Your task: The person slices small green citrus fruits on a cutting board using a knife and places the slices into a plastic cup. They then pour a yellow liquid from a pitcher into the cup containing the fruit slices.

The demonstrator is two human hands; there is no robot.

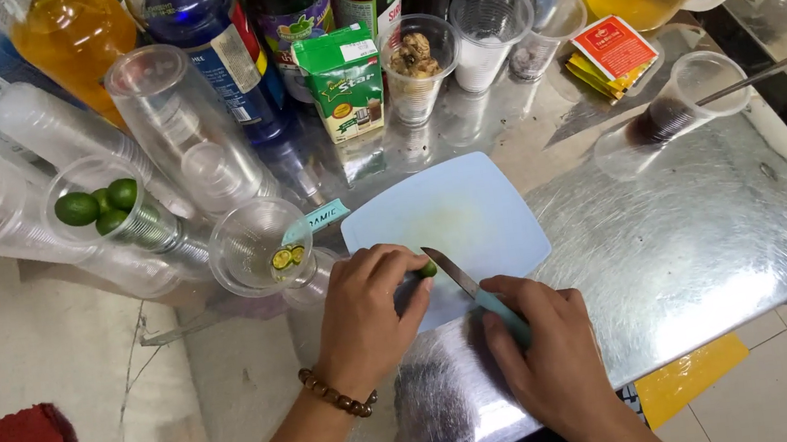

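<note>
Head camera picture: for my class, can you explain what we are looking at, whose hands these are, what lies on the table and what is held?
One camera, worn on the person's head, looks down at their own bare hands. The left hand, with a bead bracelet, pins a small green lime on a pale blue cutting board. The right hand grips a knife, its blade at the lime. On the shiny metal table lie clear plastic cups, one with whole limes, one with lime halves, plus syrup bottles and a green carton.
</note>
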